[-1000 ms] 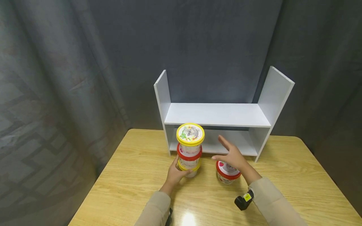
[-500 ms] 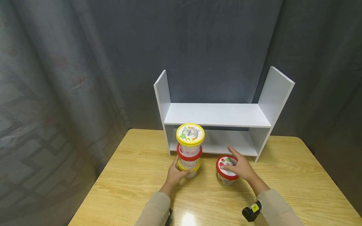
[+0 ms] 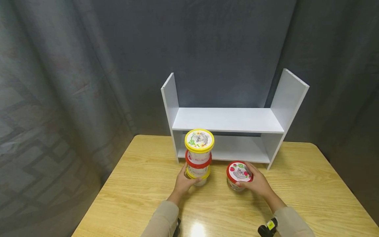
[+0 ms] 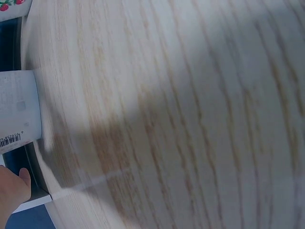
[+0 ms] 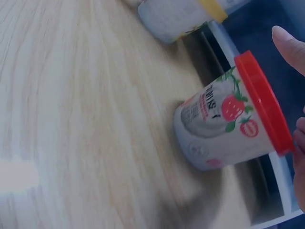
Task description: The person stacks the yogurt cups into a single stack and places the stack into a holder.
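Observation:
Three lidded paper tubs stand stacked: a yellow-lidded tub (image 3: 199, 141) on top, a red-lidded tub (image 3: 197, 163) in the middle and a yellow-lidded tub (image 3: 203, 181) at the bottom. My left hand (image 3: 181, 185) holds the bottom one, thumb in front and fingers round its left side. To the right is a separate tub with a red lid and strawberry print (image 5: 224, 121). My right hand (image 3: 260, 185) grips it near the lid from the right, with the thumb at the near edge and a finger at the far edge.
Just behind the tubs, a white two-tier shelf (image 3: 228, 119) with tall side panels stands on the wooden table (image 3: 133, 184). Dark grey curtains (image 3: 222, 49) hang behind and at both sides. A wrist camera (image 3: 267, 227) sits on the right sleeve.
My right hand has come down and rightward from over the single red-lidded tub to its right side and taken hold of it. The left hand and the stack stay in place.

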`<state>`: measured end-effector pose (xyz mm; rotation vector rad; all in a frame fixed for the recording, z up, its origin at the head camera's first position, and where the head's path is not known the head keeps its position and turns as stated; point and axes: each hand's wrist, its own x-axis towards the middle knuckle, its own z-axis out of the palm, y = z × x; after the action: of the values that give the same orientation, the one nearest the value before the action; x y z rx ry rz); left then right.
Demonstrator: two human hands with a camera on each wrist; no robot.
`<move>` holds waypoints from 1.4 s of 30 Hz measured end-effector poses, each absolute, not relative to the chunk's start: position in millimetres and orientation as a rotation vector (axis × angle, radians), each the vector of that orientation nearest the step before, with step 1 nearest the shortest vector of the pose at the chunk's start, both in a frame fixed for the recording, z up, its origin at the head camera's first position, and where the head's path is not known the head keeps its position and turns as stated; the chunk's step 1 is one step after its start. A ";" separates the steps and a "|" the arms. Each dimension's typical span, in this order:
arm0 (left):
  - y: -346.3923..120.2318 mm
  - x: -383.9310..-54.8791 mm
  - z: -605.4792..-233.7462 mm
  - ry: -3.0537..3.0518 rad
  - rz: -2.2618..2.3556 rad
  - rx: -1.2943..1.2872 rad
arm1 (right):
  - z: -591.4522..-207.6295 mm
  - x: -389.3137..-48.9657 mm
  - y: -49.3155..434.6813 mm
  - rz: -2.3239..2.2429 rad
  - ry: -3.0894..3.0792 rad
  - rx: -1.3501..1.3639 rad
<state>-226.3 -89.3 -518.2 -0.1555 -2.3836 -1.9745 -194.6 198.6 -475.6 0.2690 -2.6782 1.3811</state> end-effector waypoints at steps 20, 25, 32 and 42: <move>-89.4 -225.1 -519.3 -2.392 -1.969 -0.156 | -497.8 -195.6 201.7 1.455 -2.687 0.117; -89.7 -225.2 -519.7 -2.380 -1.973 -0.169 | -497.4 -195.1 200.2 1.446 -2.687 0.111; -89.3 -225.3 -518.5 -2.367 -1.984 -0.189 | -486.9 -191.0 198.6 1.440 -2.709 0.079; -89.5 -227.6 -521.3 -2.366 -2.018 -0.167 | -448.0 -192.1 202.5 1.343 -2.672 0.161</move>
<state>-227.6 -89.5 -521.3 -0.1675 -2.3658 -2.0179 -192.1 202.5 -448.0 0.1605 -2.6724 1.3428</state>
